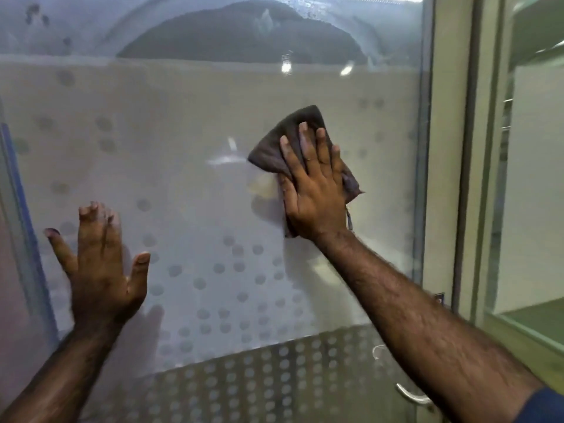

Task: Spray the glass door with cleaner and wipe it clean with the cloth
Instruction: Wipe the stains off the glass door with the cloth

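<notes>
The glass door [189,141] fills most of the view, frosted with a pattern of round dots and a clear arched patch at the top. My right hand [314,184] lies flat on a dark grey cloth [274,148] and presses it against the glass, right of centre. My left hand [100,264] rests open against the glass at lower left, fingers spread, holding nothing. No spray bottle is in view.
The door's right edge meets a pale frame [448,148], with another glass panel [537,178] beyond it. A metal handle [412,395] shows at lower right, below my right forearm. A blue strip [21,209] runs along the left edge.
</notes>
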